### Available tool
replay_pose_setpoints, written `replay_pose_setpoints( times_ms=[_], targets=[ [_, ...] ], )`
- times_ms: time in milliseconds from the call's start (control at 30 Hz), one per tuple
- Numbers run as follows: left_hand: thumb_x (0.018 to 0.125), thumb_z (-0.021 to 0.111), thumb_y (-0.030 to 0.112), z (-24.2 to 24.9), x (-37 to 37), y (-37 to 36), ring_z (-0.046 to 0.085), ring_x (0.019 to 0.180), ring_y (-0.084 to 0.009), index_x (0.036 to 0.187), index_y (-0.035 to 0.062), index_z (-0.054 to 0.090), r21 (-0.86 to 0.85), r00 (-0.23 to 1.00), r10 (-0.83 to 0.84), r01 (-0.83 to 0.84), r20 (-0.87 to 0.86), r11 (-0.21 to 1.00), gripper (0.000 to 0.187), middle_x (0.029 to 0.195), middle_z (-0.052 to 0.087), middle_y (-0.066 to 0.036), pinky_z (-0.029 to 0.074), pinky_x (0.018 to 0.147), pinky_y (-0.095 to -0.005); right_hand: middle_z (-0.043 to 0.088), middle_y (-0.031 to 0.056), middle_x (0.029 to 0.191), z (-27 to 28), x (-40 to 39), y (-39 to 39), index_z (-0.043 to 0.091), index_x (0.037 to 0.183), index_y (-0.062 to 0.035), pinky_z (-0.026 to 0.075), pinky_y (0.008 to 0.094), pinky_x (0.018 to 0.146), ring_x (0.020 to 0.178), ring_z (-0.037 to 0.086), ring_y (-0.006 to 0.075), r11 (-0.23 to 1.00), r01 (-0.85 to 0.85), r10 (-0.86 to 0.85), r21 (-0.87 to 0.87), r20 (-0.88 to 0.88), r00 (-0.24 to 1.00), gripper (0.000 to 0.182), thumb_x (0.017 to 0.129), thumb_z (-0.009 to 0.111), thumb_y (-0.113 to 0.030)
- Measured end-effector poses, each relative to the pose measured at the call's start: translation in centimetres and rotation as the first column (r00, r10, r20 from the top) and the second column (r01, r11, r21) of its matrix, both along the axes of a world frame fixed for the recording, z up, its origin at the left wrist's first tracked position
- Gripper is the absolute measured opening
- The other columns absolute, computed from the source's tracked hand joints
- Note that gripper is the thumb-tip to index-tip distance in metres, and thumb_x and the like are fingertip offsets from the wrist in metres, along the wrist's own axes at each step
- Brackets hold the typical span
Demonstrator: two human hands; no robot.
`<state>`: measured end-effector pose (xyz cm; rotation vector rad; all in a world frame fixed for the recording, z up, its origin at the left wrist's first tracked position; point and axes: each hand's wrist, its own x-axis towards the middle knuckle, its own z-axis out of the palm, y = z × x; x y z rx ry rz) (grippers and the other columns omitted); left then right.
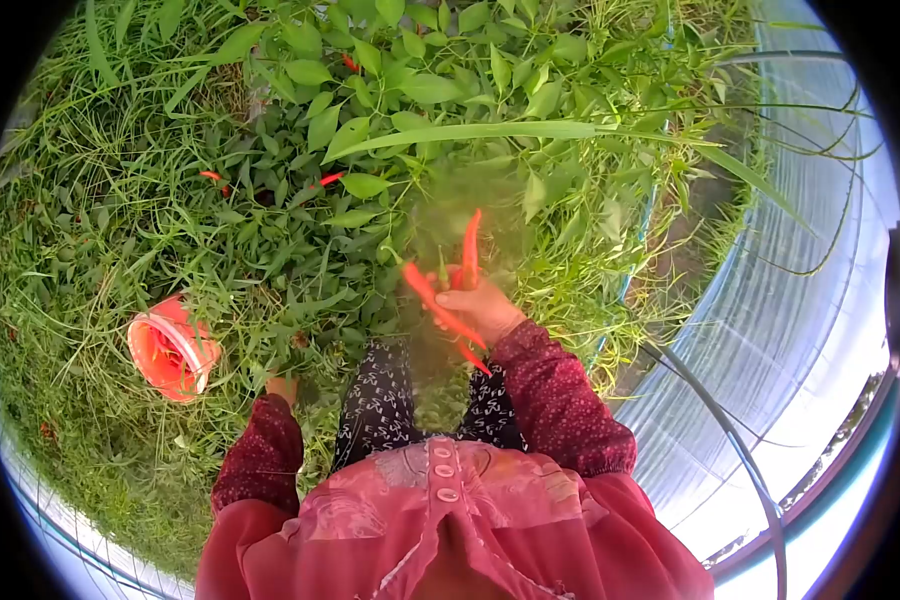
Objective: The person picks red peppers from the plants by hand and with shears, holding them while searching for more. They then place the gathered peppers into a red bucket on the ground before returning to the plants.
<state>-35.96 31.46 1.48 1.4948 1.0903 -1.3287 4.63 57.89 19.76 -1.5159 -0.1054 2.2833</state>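
Several long red chili peppers (472, 245) stick out of my right hand (481, 308), whose fingers are closed round them in front of my legs. One pepper points up and others slant down to the right. My left hand (283, 388) is low at the left, mostly hidden by grass and leaves, with only a bit near the wrist showing; its fingers cannot be seen. To the left of it, a pink-red bucket (202, 352) leans in the grass with red peppers (172, 355) inside.
Leafy pepper plants (430, 88) with a few red peppers (331, 179) fill the ground ahead, mixed with tall grass. On the right, translucent plastic sheeting (770, 290) runs beside a narrow strip of soil, with a curved dark pole (725, 425) in front.
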Motion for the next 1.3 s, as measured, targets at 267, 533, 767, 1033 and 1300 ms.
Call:
replay_pose_setpoints(
  times_ms=[267,533,767,1033,1300],
  targets=[
    [0.091,0.046,0.022,4.4,2.1,9.2,0.061,0.092,-0.0242,0.113,0.0068,0.058,0.033,0.938,-0.126,0.122,0.322,0.992,0.03,0.107,0.062,-0.009,0.033,0.101,-0.0359,0.062,0.0058,0.086,0.6,-1.2,-0.1,0.052,0.109,-0.0016,0.049,0.0249,0.063,0.07,0.059,0.012,0.982,-0.177,0.17,0.063,0.108,0.98,0.033,0.079,0.065,-0.004],
    [0.077,0.066,0.041,13.3,7.1,24.4,0.061,0.092,-0.0255,0.115,0.0056,0.057,-0.016,0.922,0.308,-0.313,0.236,0.95,0.052,0.109,0.061,-0.014,0.049,0.078,-0.037,0.061,0.0068,0.086,-4.9,-8.4,5.0,0.053,0.108,-0.0016,0.047,0.0284,0.066,0.071,0.059,0.0144,0.663,-0.674,0.58,0.327,0.345,0.738,0.037,0.078,0.065,-0.019],
    [0.083,0.062,0.025,11.5,13.8,26.4,0.063,0.079,-0.0197,0.111,0.0021,0.059,-0.168,0.318,0.769,-0.862,0.554,0.478,0.036,0.088,0.066,-0.012,0.05,0.074,-0.0312,0.062,0.0143,0.094,-17.2,-13.0,13.8,0.053,0.11,-0.0008,0.047,0.0332,0.074,0.082,0.062,0.0247,0.727,-0.579,0.338,0.37,0.54,0.771,0.042,0.079,0.065,-0.026],
    [0.086,0.055,0.016,5.1,13.5,33.0,0.063,0.087,-0.0295,0.114,-0.0003,0.056,0.298,0.419,0.649,-0.908,0.635,0.295,0.033,0.097,0.065,-0.017,0.048,0.081,-0.0344,0.057,0.0064,0.085,-20.0,1.7,21.6,0.049,0.109,-0.0016,0.046,0.0288,0.062,0.069,0.055,0.0157,0.845,-0.264,-0.053,0.466,0.563,0.825,0.035,0.076,0.062,-0.003],
    [0.084,0.056,0.012,0.9,17.1,35.4,0.059,0.078,-0.0179,0.109,0.0031,0.059,0.226,0.093,0.556,-0.958,0.826,-0.176,0.027,0.089,0.064,-0.01,0.047,0.074,-0.0284,0.058,0.0105,0.09,-21.1,3.7,21.3,0.049,0.112,0.0014,0.049,0.0311,0.066,0.074,0.058,0.0187,0.89,-0.167,-0.007,0.425,0.379,0.926,0.043,0.073,0.066,-0.003]
  ],
)
